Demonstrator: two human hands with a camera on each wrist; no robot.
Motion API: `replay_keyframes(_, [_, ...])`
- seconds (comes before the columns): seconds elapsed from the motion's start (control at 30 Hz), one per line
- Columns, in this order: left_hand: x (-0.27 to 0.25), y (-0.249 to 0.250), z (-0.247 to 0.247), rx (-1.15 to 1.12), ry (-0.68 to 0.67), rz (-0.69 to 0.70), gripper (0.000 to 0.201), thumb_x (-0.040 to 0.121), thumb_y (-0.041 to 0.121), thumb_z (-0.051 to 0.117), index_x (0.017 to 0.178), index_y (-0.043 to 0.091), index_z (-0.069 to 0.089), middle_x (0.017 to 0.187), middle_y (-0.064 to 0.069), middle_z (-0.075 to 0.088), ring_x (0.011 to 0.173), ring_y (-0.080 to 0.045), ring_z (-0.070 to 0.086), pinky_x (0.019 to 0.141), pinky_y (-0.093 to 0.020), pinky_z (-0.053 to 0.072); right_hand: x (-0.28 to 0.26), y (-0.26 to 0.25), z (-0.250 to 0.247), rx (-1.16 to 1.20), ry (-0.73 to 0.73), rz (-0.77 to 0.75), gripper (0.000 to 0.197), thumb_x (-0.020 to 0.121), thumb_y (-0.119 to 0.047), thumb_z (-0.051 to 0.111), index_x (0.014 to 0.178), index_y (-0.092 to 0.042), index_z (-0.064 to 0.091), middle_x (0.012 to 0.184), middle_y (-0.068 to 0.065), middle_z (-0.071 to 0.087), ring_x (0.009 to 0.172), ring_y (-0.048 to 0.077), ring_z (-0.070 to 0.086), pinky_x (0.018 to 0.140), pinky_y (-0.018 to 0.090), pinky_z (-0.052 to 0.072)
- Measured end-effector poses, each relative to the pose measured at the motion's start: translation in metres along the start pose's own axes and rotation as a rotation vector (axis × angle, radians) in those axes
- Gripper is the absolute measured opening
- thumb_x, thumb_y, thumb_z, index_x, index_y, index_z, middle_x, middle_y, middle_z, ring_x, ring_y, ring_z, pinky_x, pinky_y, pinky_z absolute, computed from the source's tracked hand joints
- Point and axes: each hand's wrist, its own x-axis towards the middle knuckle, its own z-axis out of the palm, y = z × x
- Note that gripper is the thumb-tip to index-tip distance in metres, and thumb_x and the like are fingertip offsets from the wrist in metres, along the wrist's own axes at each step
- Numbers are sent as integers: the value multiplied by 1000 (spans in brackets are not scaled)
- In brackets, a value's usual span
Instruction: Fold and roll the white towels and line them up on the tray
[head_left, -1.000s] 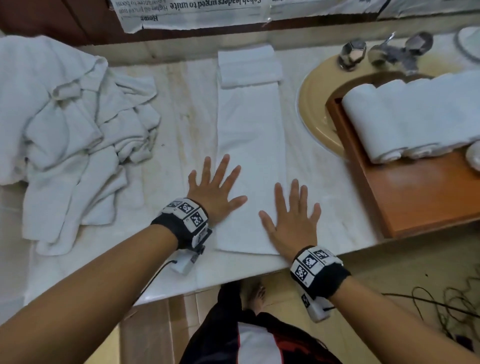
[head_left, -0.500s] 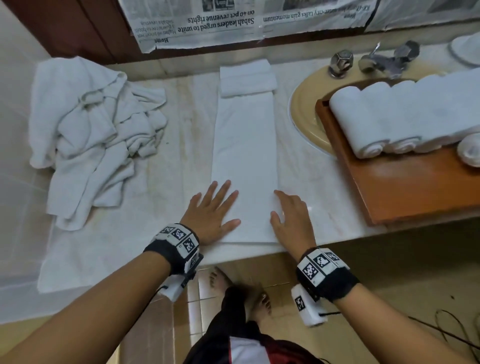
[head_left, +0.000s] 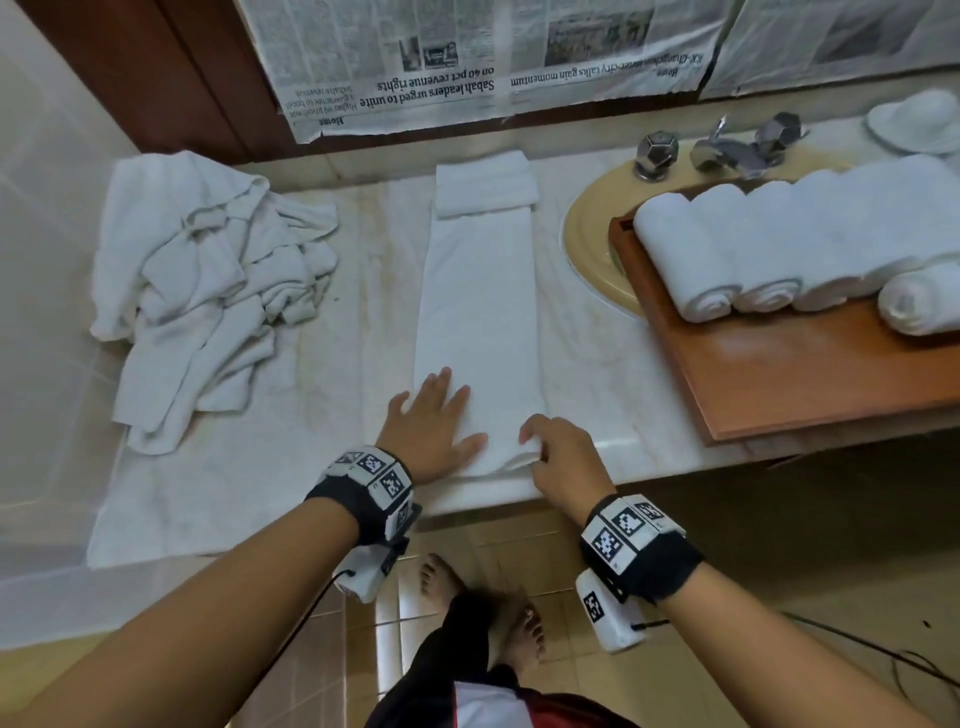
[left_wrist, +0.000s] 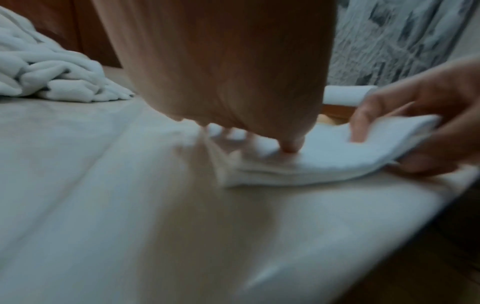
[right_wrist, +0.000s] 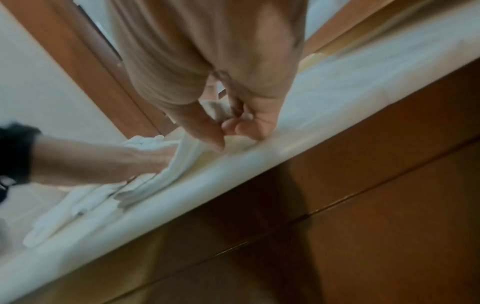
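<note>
A long folded white towel (head_left: 480, 312) lies on the marble counter, its far end doubled over near the wall. My left hand (head_left: 434, 423) rests flat on its near left part, fingers straight. My right hand (head_left: 556, 457) pinches the towel's near right corner (left_wrist: 337, 148) and lifts it a little off the counter, thumb under and fingers on top. Several rolled white towels (head_left: 753, 249) lie side by side on the brown wooden tray (head_left: 810, 379) at the right.
A heap of loose white towels (head_left: 208, 291) lies at the back left of the counter. The tray sits partly over a yellow sink (head_left: 592, 249) with chrome taps (head_left: 727, 148). Newspaper (head_left: 467, 57) covers the wall behind. The counter edge is just under my wrists.
Both hands slid back along the towel to its near end. My right hand went from flat to curled, pinching and lifting the near right corner. The left hand stays flat.
</note>
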Motion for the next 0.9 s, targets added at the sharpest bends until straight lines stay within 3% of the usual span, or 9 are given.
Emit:
replay_keyframes(0.17, [-18, 23, 13, 41, 55, 180, 79, 89, 61, 47, 153, 26, 17, 163, -1, -7, 149, -19, -1, 113, -43, 21, -2, 13, -3, -218, 94, -138, 18, 89, -14, 60, 105, -17, 68, 97, -1, 42, 96, 17, 44, 78, 27, 45])
replay_keyframes(0.23, [-20, 15, 20, 46, 110, 191, 71, 88, 57, 47, 149, 25, 30, 162, -4, 11, 147, -25, 16, 106, -46, 33, -2, 18, -7, -262, 91, -167, 18, 90, -19, 61, 106, -18, 70, 101, 0, 43, 98, 17, 44, 83, 29, 46])
replay_keyframes(0.3, [-23, 4, 22, 15, 172, 228, 58, 83, 53, 50, 132, 22, 51, 144, -9, 44, 125, -32, 49, 84, -45, 50, -3, 21, -12, -284, 90, -195, 19, 91, -21, 62, 106, -19, 72, 102, -1, 44, 99, 16, 44, 84, 26, 44])
replay_keyframes(0.37, [-26, -8, 27, -11, 234, 252, 48, 77, 45, 65, 118, 20, 60, 117, -7, 56, 96, -30, 60, 66, -37, 52, -3, 22, -13, -329, 87, -239, 21, 89, -23, 62, 108, -21, 71, 106, -1, 47, 101, 17, 43, 85, 26, 41])
replay_keyframes(0.43, [-30, -14, 29, -29, 264, 270, 47, 74, 41, 67, 114, 18, 60, 104, -5, 54, 83, -27, 59, 58, -34, 51, -4, 18, -11, -400, 67, -295, 25, 86, -23, 64, 110, -23, 68, 111, 0, 50, 103, 20, 43, 86, 30, 41])
replay_keyframes(0.57, [-36, -21, 31, -73, 258, 271, 55, 74, 50, 51, 118, 18, 57, 103, -4, 53, 84, -23, 56, 60, -33, 53, -2, 13, -4, -401, 91, -434, 15, 78, -14, 72, 94, -16, 73, 96, 4, 56, 90, 25, 50, 76, 38, 48])
replay_keyframes(0.67, [-38, -20, 29, -66, 284, 286, 49, 76, 43, 59, 117, 16, 59, 103, -4, 54, 82, -22, 57, 59, -34, 54, 2, 16, -8, -297, 58, -361, 17, 88, -14, 65, 102, -7, 73, 101, 4, 57, 100, 21, 48, 85, 24, 37])
replay_keyframes(0.77, [-39, -19, 29, -84, 335, 313, 42, 71, 19, 77, 110, 13, 66, 97, -7, 58, 73, -24, 60, 51, -33, 53, 6, 20, -13, -223, 13, -265, 21, 93, -15, 60, 108, -4, 70, 107, 5, 58, 104, 19, 50, 84, 15, 30])
replay_keyframes(0.9, [-41, -19, 25, -183, 350, 274, 33, 88, 37, 54, 109, 18, 70, 99, -2, 57, 80, -20, 59, 60, -33, 53, 9, 21, -21, -185, -41, -165, 18, 93, -12, 59, 106, -6, 70, 104, 7, 62, 100, 21, 54, 81, 18, 33])
